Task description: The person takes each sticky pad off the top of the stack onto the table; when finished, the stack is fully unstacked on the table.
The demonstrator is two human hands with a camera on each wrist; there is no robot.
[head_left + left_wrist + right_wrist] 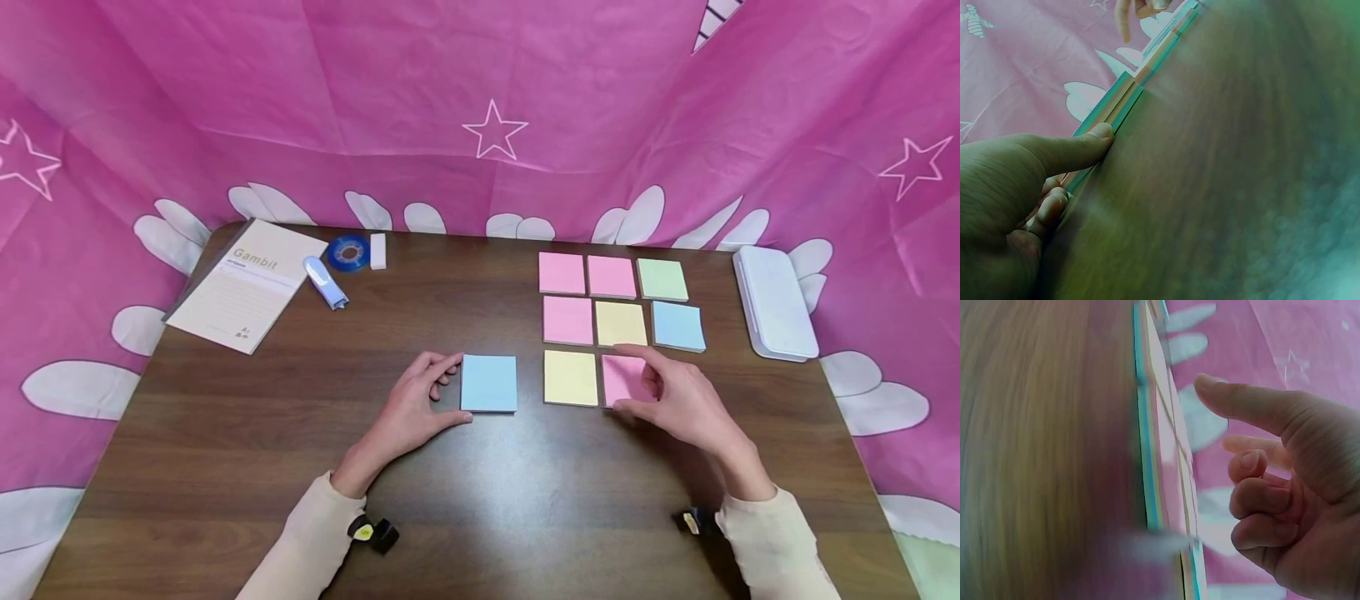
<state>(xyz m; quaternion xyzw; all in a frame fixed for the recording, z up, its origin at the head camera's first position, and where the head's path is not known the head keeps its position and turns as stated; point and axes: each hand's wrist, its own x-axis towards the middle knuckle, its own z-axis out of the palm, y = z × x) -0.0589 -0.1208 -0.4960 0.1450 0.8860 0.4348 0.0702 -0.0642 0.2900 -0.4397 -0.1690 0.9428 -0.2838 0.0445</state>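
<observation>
A blue sticky-note pad (489,384) lies at the middle of the table. My left hand (412,404) grips its left side, thumb at the near corner and index finger at the far corner; in the left wrist view the thumb (1079,150) presses the layered edge. Over a pink sticky-note pad (624,379), my right hand (686,400) hovers with thumb and index finger spread and the other fingers bent. The right wrist view shows a gap between this hand (1297,481) and the pads. Left of that pink pad sits a yellow pad (570,378).
Two further rows of pads lie behind, including a green pad (662,280) and another blue pad (678,326). A white case (776,302) stands at the right. At the back left are a notebook (247,283), a light-blue cutter-like tool (326,282), blue tape (348,252) and a white block (378,251).
</observation>
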